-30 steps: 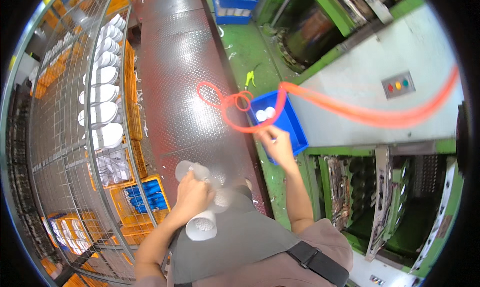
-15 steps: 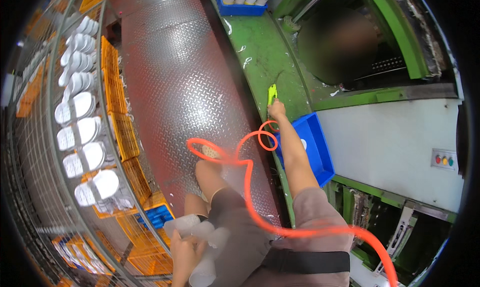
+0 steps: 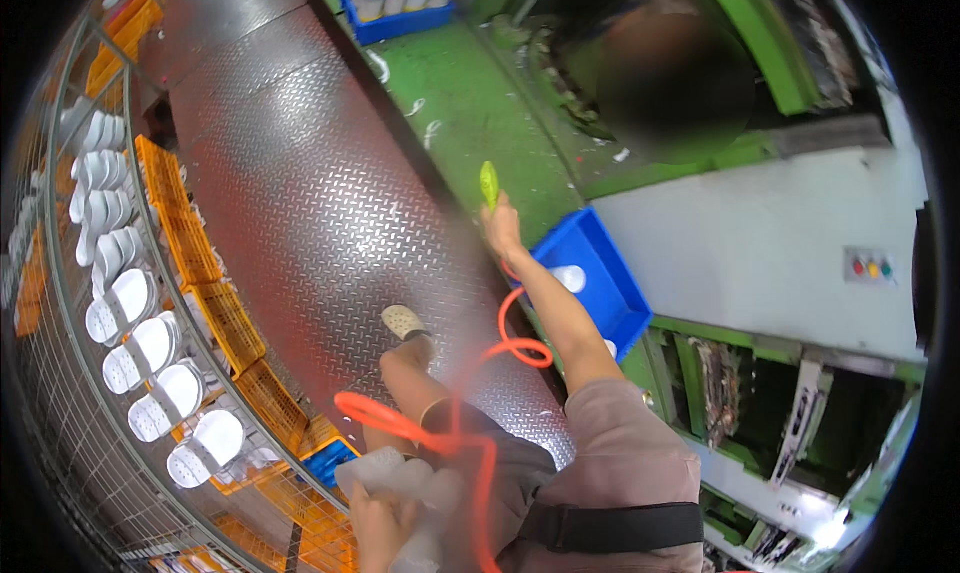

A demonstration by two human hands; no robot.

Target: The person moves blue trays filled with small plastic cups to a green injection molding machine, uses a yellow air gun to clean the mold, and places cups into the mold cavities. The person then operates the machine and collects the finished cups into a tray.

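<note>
My right hand is stretched forward over the green ledge, its fingers wrapped round a lime-green air blow gun. An orange coiled hose hangs from beside that hand back toward my body, blurred where it passes close. Low in the view, my left hand is closed on several frosted, translucent white rounded pieces, held in front of my thigh. Their exact kind does not show. Close to my right forearm stands a blue tray with a white piece inside, partly hidden by the arm.
A wire rack on the left carries white sole-shaped pieces; orange baskets line it. Green machinery and a button panel are on the right. A blue crate stands far ahead on the green ledge. The floor is patterned metal plate.
The view has shifted, and the ledge and tray now appear further left. My foot shows more fully on the floor plate. Both hands keep their holds; the hose has swung lower.
</note>
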